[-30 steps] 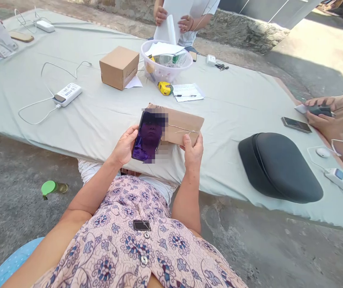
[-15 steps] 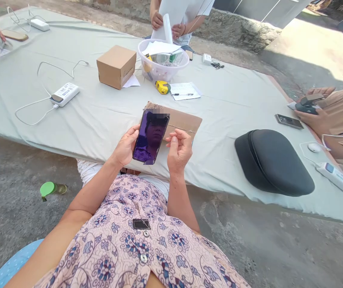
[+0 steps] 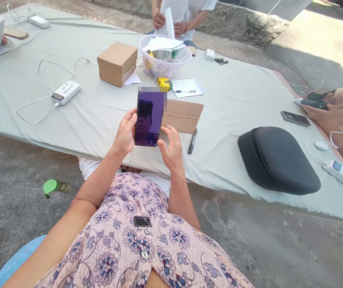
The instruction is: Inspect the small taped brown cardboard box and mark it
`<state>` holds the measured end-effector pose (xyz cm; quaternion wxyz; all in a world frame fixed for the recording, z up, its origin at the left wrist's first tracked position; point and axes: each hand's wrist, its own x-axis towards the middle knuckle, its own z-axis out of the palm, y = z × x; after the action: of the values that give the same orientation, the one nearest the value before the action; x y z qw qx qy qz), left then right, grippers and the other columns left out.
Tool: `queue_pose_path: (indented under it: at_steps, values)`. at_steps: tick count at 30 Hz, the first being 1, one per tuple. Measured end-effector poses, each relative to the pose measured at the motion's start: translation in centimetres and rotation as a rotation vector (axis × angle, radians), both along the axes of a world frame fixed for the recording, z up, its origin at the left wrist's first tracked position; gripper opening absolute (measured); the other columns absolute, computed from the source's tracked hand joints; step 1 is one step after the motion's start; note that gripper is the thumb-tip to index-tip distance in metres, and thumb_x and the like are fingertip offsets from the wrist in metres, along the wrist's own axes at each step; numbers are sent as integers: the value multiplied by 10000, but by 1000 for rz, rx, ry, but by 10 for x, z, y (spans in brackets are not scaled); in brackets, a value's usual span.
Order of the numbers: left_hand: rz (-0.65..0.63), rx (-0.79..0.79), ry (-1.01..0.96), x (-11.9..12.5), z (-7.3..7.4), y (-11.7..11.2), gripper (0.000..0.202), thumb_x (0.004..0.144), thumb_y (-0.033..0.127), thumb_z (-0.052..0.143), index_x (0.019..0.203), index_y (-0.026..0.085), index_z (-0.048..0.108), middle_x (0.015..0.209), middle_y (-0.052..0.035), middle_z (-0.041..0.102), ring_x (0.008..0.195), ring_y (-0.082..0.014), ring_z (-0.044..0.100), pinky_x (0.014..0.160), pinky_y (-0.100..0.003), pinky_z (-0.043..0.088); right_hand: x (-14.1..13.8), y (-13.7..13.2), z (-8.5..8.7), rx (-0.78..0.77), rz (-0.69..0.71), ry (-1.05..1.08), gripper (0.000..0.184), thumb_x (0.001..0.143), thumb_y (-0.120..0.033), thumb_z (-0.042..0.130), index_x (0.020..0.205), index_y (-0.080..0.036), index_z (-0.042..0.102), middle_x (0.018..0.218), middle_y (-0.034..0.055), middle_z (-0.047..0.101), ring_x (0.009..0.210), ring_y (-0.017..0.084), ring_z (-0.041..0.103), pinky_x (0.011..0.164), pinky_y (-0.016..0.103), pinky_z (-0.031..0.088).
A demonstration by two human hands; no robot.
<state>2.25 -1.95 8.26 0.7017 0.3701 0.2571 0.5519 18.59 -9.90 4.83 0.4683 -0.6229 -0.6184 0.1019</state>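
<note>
My left hand [image 3: 125,135] is closed around the left edge of a dark smartphone [image 3: 149,118] and holds it upright over the table's near edge, screen toward me. My right hand [image 3: 170,149] hovers at the phone's lower right corner with its fingers loosely apart and the thumb tip at the phone's edge; nothing is in it. Behind the phone a flat piece of brown cardboard [image 3: 185,116] lies on the grey-green table cloth [image 3: 93,116]. A black marker [image 3: 192,141] lies on the cloth just right of my right hand.
Farther back are a cardboard box [image 3: 117,63], a plastic bowl of items [image 3: 163,56], a yellow tape measure [image 3: 164,84], a paper with a pen [image 3: 187,88] and a white power bank with cable [image 3: 66,92]. A black cushion [image 3: 277,160] lies right. Other people's hands work at the far side [image 3: 177,28] and right edge [image 3: 321,114].
My right hand let go of the cardboard and came to the phone's lower corner. The phone has been lifted more upright. A black marker now lies on the cloth.
</note>
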Motion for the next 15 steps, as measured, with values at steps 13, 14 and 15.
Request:
queue_pose_path:
  at_steps: [13,14,15]
  values:
    - [-12,-39,19,12,-1,-7,236,882,348,704,1089,242,661,958,8,746,910,-164,714,852,-278,556,-1,-2,-1,-151,84,-97,783,824,-765,572,1395,-229,544,1638,157,352,1555,367,246,1215,620,284]
    - [-10,-40,14,12,0,-7,241,878,350,709,1088,242,659,955,11,745,887,-156,713,842,-272,556,-1,-2,-1,-159,85,-114,773,831,-760,566,1387,-223,549,1644,161,338,1556,369,245,1212,622,291]
    - [-10,-39,9,12,0,-6,248,874,352,714,1088,241,657,952,13,744,867,-148,711,832,-266,556,-1,-2,-1,-166,84,-127,762,836,-756,561,1378,-219,554,1651,162,322,1556,371,244,1210,621,297]
